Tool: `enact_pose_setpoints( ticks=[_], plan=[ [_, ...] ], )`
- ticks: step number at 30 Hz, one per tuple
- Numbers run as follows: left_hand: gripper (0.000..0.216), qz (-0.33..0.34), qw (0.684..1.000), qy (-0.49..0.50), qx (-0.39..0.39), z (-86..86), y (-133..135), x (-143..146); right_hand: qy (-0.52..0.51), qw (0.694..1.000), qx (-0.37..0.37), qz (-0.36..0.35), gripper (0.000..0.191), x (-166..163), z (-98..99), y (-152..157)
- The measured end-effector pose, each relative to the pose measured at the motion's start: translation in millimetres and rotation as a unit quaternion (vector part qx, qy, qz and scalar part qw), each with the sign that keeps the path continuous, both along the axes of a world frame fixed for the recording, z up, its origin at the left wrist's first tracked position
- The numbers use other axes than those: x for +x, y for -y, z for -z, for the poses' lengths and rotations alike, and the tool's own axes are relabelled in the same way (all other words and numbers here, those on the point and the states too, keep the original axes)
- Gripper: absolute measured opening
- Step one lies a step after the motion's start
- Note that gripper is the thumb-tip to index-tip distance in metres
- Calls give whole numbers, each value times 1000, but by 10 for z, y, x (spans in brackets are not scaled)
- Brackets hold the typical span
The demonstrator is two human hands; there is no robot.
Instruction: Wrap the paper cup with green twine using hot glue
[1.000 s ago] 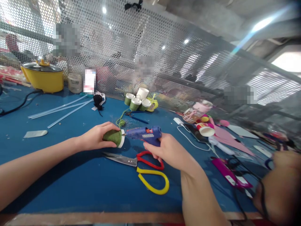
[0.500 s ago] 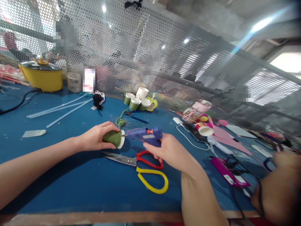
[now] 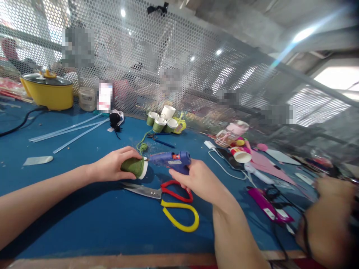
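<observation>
My left hand [image 3: 112,166] is wrapped around a paper cup covered in green yarn [image 3: 134,167], held on its side just above the blue table [image 3: 84,220]. A loose green yarn strand [image 3: 142,145] trails from the cup toward the back. My right hand [image 3: 198,178] grips a blue glue gun [image 3: 171,160], whose nozzle touches the cup's white rim. Scissors with red and yellow handles [image 3: 168,200] lie on the table right below both hands.
Clear glue sticks [image 3: 70,130] lie at the left, a yellow pot [image 3: 46,91] at the back left. Several yarn-wrapped cups [image 3: 162,121] stand by the mesh wall. Cups, a phone cable and pink craft pieces [image 3: 244,153] crowd the right. Another person's hand [image 3: 328,220] is at the lower right.
Both hands with cup and glue gun have stayed nearly still. The view shifted slightly, and the other person's hand at the right moved a little.
</observation>
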State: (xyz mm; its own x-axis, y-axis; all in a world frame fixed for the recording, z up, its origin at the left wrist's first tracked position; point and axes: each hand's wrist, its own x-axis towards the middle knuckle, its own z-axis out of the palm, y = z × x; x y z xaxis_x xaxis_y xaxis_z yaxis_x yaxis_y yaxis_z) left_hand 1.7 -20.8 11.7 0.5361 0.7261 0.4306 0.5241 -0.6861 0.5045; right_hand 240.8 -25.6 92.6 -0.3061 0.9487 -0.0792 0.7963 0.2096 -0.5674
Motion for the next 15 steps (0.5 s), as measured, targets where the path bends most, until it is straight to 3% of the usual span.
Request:
enact_pose_setpoints(
  ticks=[10, 15],
  plan=[
    [43, 7, 1000, -6, 8, -1, 1, -7, 3, 1000, -16, -12, 21, 21, -1, 6],
    [40, 5, 1000, -13, 7, -10, 4, 0, -7, 1000, 12, -3, 19, 3, 50, -36]
  ],
)
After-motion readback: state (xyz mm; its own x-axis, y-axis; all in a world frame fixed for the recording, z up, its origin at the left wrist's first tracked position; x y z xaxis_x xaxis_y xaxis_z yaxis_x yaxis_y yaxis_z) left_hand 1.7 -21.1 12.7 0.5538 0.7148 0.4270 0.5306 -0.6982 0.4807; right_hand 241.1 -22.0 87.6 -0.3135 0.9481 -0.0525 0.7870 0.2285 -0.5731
